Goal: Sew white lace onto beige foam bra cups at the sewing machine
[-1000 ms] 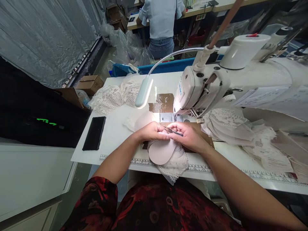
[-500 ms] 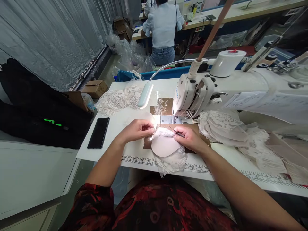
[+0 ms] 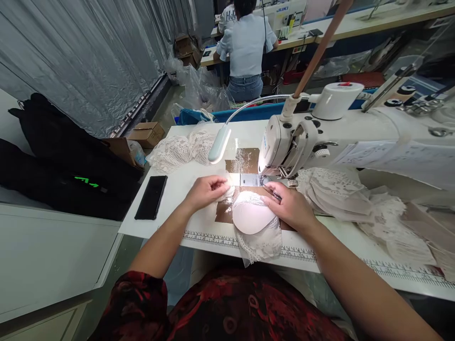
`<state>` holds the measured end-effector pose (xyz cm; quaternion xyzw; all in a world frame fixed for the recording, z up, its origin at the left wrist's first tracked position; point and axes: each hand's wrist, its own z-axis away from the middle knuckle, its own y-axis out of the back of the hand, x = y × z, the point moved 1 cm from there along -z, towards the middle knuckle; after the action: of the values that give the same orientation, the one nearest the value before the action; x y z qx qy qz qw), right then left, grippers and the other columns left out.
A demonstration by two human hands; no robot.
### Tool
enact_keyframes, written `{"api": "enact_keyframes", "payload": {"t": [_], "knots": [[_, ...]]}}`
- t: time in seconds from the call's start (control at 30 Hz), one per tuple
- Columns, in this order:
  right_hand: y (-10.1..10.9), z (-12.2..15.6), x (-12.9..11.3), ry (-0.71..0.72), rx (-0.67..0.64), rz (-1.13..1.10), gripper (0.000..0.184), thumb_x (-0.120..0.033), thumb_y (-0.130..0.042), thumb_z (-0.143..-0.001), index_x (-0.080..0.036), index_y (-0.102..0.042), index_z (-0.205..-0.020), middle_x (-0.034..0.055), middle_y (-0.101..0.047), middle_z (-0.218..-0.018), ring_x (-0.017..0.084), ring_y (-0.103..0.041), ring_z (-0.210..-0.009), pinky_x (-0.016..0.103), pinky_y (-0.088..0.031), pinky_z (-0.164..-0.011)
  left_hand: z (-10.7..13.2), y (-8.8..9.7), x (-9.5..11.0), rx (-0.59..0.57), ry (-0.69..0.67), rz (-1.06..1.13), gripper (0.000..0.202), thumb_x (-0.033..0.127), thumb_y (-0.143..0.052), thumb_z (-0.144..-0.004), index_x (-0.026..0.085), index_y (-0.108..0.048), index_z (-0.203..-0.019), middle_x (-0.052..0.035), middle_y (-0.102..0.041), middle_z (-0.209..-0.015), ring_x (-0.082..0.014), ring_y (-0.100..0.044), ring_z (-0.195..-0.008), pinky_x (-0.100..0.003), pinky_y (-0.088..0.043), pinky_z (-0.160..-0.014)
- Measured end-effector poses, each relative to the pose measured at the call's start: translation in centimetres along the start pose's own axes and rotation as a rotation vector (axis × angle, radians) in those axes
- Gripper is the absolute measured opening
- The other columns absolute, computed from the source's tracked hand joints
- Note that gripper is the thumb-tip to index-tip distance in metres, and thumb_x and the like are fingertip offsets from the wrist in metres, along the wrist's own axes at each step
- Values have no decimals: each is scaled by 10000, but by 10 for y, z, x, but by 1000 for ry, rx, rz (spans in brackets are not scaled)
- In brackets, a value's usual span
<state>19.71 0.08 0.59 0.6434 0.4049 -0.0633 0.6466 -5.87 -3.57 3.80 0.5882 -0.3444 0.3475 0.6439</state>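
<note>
A pale foam bra cup with lace trim lies on the white sewing table in front of the sewing machine. My left hand pinches the upper left edge of the lace, fingers closed. My right hand rests on the cup's right side and grips small dark thread snips whose tips point toward the needle. The lamp lights the cup from above.
A black phone lies at the table's left. Lace cups are heaped at the back left, and more lace pieces are piled to the right. A printed ruler runs along the front edge. Another person sits behind, facing away.
My hands drew apart and moved the cup a little toward the needle. The head view tilted up, showing more of the room.
</note>
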Motion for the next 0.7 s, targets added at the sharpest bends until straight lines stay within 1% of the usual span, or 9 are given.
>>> {"api": "enact_keyframes", "payload": {"t": [0.07,0.17,0.2,0.27,0.37,0.47,0.57,0.63,0.7], "knots": [[-6,3,-2,118,80,40,324,-337,-507,-868,-194,-605,-1141,75,-709,-973,218,-646,-828,306,-471,-691,-15,10,-2,136,-71,-209,402,407,-621,-781,170,-655,-1104,-81,-659,-1082,-215,-609,-972,-327,-489,-850],[-17,7,-17,439,-60,70,316,-200,-468,-856,-225,-638,-1121,80,-675,-1129,206,-638,-927,290,-474,-720,-39,14,-11,121,-23,-345,542,314,-712,-647,180,-612,-1162,-98,-572,-1256,-283,-511,-1163,-360,-422,-956],[-20,8,-21,513,-153,87,325,-168,-480,-827,-234,-648,-1098,77,-655,-1170,207,-629,-946,288,-468,-716,-44,12,-14,88,16,-340,555,287,-725,-610,174,-616,-1142,-100,-592,-1216,-293,-520,-1140,-360,-426,-936],[-21,10,-27,563,-316,118,320,-109,-514,-740,-229,-670,-992,69,-656,-1143,206,-619,-925,280,-447,-689,-49,6,-19,22,73,-285,419,259,-708,-597,155,-657,-999,-80,-659,-987,-273,-589,-970,-333,-461,-813],[-12,12,-24,478,-409,169,208,-49,-522,-610,-201,-634,-698,50,-675,-826,189,-595,-733,275,-390,-585,-43,-3,-21,-72,72,-166,188,300,-643,-671,137,-648,-766,-30,-631,-712,-201,-601,-717,-275,-451,-631],[2,12,-14,281,-394,163,135,-101,-538,-659,-202,-567,-573,27,-605,-625,172,-536,-604,278,-347,-533,-33,-11,-20,-136,45,8,245,370,-581,-760,130,-619,-788,-26,-631,-729,-158,-594,-674,-245,-447,-601],[9,6,-15,92,-294,-126,139,-250,-523,-816,-214,-655,-841,47,-676,-851,194,-597,-778,299,-429,-658,-29,-17,-18,-212,45,321,286,399,-616,-768,123,-600,-838,-30,-627,-760,-135,-586,-678,-238,-451,-624],[6,-2,-23,-5,-249,-323,280,-350,-555,-835,-216,-629,-1069,65,-669,-1019,209,-604,-913,320,-452,-754,-29,-21,-17,-274,48,482,292,396,-661,-747,120,-599,-820,-25,-618,-757,-120,-569,-669,-235,-442,-629],[-1,-10,-33,-71,-273,-420,348,-407,-604,-803,-204,-624,-1085,57,-666,-971,204,-604,-867,318,-454,-734,-30,-23,-16,-318,33,521,284,393,-665,-753,119,-600,-792,-17,-605,-745,-109,-550,-659,-230,-429,-625]]}}
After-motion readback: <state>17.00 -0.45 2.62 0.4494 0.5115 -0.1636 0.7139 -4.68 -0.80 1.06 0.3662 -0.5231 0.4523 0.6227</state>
